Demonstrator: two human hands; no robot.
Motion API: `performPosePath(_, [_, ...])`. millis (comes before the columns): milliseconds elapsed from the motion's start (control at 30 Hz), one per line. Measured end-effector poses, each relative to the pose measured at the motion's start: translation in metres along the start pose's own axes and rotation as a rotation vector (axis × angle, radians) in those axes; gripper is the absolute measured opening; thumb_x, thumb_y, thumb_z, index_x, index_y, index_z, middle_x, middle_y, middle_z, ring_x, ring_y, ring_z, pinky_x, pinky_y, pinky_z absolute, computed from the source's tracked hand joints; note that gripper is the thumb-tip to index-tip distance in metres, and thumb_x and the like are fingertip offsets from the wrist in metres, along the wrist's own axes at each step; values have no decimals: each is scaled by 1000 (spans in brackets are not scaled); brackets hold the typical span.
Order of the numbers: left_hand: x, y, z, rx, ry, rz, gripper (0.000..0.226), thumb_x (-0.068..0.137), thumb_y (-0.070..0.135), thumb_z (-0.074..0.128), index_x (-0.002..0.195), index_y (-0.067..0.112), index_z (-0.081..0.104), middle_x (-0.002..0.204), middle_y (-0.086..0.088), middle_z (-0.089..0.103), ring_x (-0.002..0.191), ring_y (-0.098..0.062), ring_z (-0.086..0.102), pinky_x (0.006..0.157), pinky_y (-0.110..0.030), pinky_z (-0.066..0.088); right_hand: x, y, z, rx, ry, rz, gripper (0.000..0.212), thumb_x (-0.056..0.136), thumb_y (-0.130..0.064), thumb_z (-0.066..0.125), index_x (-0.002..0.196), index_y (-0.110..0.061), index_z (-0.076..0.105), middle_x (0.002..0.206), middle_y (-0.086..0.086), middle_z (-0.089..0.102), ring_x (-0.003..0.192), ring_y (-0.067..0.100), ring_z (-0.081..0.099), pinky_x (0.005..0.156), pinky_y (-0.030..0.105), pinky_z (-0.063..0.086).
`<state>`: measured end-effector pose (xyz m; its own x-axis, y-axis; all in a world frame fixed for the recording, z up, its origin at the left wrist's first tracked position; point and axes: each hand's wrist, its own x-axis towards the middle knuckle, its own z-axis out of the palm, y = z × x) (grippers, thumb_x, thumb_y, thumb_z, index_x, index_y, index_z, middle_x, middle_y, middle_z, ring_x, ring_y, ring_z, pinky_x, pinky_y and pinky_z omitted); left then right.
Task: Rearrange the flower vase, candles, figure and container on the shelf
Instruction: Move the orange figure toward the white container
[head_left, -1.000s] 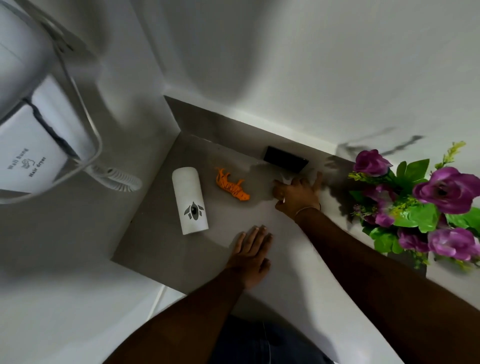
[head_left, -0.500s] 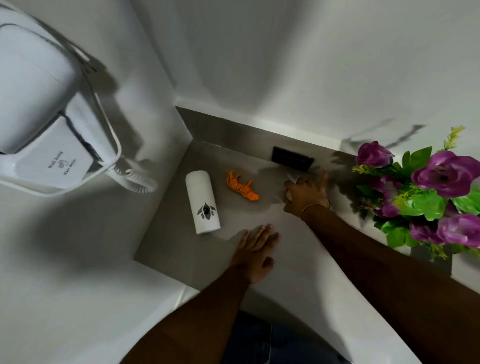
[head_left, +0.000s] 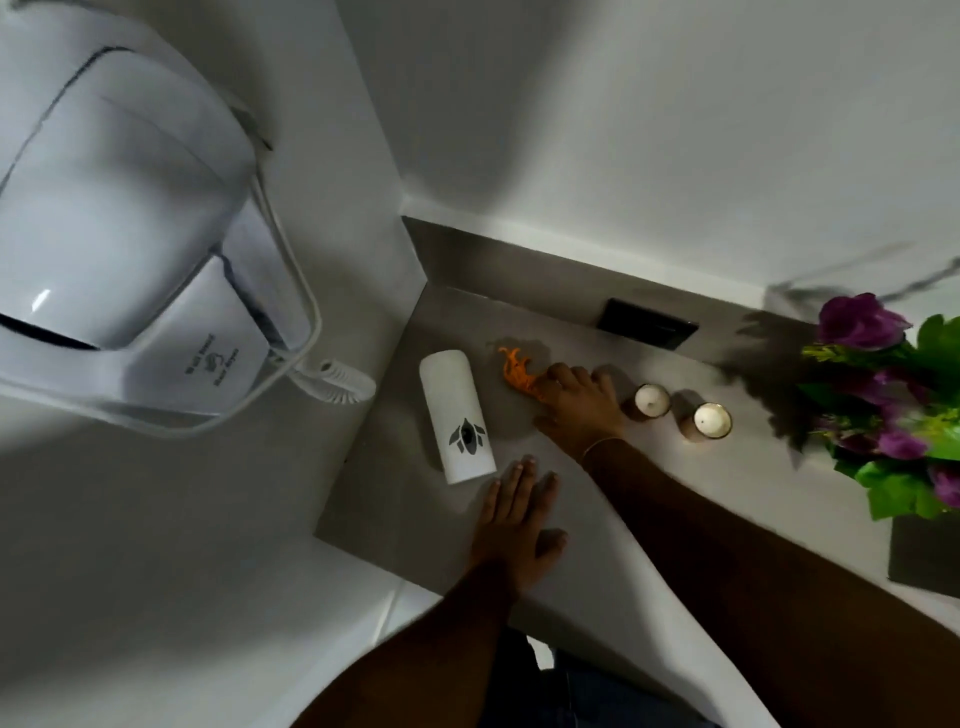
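Note:
On the grey shelf (head_left: 395, 499) stands a white cylindrical container (head_left: 457, 415) with a dark emblem, near the left corner. To its right is an orange tiger figure (head_left: 517, 374); my right hand (head_left: 576, 402) has its fingers on the figure's rear end. Two small white candles (head_left: 652, 400) (head_left: 711, 420) stand right of that hand. The flower vase with purple blooms and green leaves (head_left: 893, 410) stands at the far right. My left hand (head_left: 517, 525) rests flat on the shelf, fingers apart, just below the container.
A white wall-mounted hair dryer (head_left: 130, 260) with a coiled cord (head_left: 343, 384) hangs on the left wall. A black socket plate (head_left: 647, 325) sits on the back splash. White walls close the corner behind and left of the shelf.
My right hand left the candles, now uncovered, and moved left onto the tiger figure. The left hand stayed flat. The camera view moved closer and shifted.

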<state>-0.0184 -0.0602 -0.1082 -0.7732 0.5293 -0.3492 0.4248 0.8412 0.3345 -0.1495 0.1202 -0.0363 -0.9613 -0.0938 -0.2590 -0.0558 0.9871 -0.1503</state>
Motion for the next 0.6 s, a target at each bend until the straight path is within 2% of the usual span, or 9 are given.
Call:
performPosePath(133, [-4, -11, 0, -12, 5, 77, 81, 103, 56, 41, 170, 30, 3, 178, -7, -6, 162, -24, -11, 128, -49, -3, 11, -8, 15, 53, 68, 151, 35, 72, -15, 71, 107, -10, 68, 107, 16, 61, 92, 40, 63, 77, 45, 50])
performPosePath(200, [-4, -14, -3, -35, 10, 102, 80, 104, 54, 41, 170, 30, 2, 178, -6, -6, 162, -23, -12, 128, -49, -3, 18, -11, 9, 107, 57, 203, 29, 75, -11, 69, 103, -5, 68, 102, 21, 61, 86, 45, 64, 70, 46, 53])
performPosePath(267, [-4, -16, -5, -44, 16, 128, 80, 105, 55, 44, 170, 30, 5, 178, -7, -5, 162, -23, -12, 129, -48, -3, 23, -14, -6, 175, -12, 282, 36, 79, -22, 69, 112, -6, 67, 109, 20, 61, 94, 44, 64, 75, 44, 52])
performPosePath(333, [-4, -18, -8, -43, 19, 135, 82, 103, 55, 49, 170, 30, 9, 178, -7, -4, 162, -23, -11, 128, -46, -5, 24, -18, -21, 312, 3, 416, 41, 78, -36, 73, 110, -11, 70, 108, 16, 66, 97, 40, 66, 77, 41, 52])
performPosePath(400, [-4, -18, -11, -45, 14, 131, 84, 101, 55, 51, 170, 31, 9, 178, -7, -6, 162, -23, -13, 128, -46, -7, 21, -19, -31, 514, 50, 549, 38, 80, -51, 71, 94, -16, 77, 93, 10, 74, 89, 33, 69, 76, 35, 51])
performPosePath(467, [-3, -17, -13, -35, -10, 130, 85, 100, 56, 50, 170, 31, 10, 178, -7, -6, 162, -24, -12, 127, -48, -5, 16, -18, -32, 686, 81, 663, 53, 85, -65, 57, 70, -18, 76, 70, 2, 75, 74, 23, 70, 79, 32, 53])
performPosePath(533, [-1, -18, -11, -15, -12, 128, 85, 99, 56, 48, 170, 30, 9, 178, -8, -7, 162, -25, -12, 126, -51, -2, 11, -18, -29, 751, 36, 696, 58, 88, -67, 53, 61, -19, 72, 61, -1, 72, 69, 18, 70, 83, 34, 57])
performPosePath(600, [0, -18, -12, -20, -40, 134, 85, 99, 57, 46, 170, 30, 8, 178, -8, -10, 162, -26, -15, 126, -53, -2, 5, -17, -25, 784, 11, 691, 47, 88, -61, 59, 66, -22, 72, 64, -4, 71, 77, 21, 73, 83, 35, 58])
